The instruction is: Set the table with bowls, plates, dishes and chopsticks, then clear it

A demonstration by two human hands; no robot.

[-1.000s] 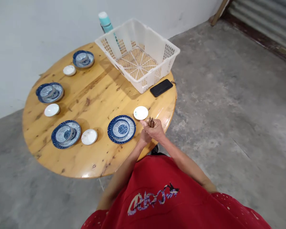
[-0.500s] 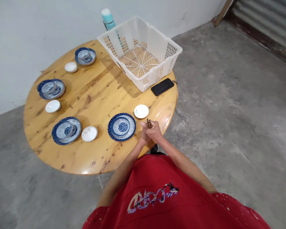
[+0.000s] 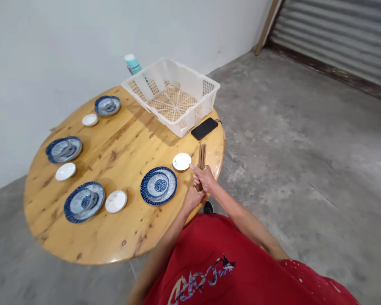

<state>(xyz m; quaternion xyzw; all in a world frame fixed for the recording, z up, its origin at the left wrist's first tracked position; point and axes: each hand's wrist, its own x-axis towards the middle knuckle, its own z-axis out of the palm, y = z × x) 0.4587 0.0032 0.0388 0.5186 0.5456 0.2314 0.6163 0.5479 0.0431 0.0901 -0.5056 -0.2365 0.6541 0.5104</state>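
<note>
A bundle of brown chopsticks stands nearly upright over the table's right front edge. My right hand is wrapped round its middle, the thumb side toward the small white dish. Just below, my left hand is closed around the lower end, which its fingers hide. To the left of both hands sits a blue-patterned plate bearing a patterned bowl. The white dish lies close to my right hand, beyond that plate.
The round wooden table carries several similar plate-and-bowl settings, each beside a white dish. Toward the back stand a white plastic basket and a turquoise bottle. A black phone lies near the right edge.
The chopsticks have swung from pointing toward me to nearly upright, so their length now shows above my right hand. My left hand has shifted below my right. The camera view has tilted up.
</note>
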